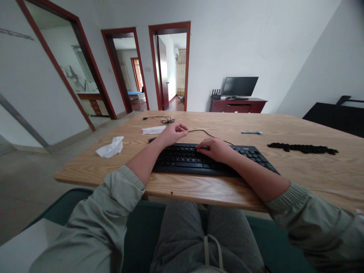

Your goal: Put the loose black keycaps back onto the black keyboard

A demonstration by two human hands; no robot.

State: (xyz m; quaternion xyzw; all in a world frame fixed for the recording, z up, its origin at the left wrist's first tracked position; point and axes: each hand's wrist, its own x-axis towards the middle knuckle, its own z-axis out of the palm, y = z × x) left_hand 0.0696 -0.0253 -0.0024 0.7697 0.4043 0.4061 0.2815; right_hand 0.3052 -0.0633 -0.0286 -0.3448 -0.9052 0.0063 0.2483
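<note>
A black keyboard (193,165) lies near the front edge of the wooden table (159,184). My left hand (174,134) is over its back left part, thumb and fingers closed in a pinch on the thin black keyboard cable (203,131). From there the cable curves right to the keyboard's back edge. Beyond my left hand lie the coiled part of the cable (167,120) and its plug (145,118). My right hand (216,149) rests low over the middle keys, its fingertips pressed together; anything between them is too small to make out.
Two white tissues, a crumpled one (110,148) and a folded one (153,130), lie to the left. On the right are a blue brush-like stick (251,132) and a black braided strip (303,148). A monitor (240,86) stands on a dark red cabinet (256,105) behind the table.
</note>
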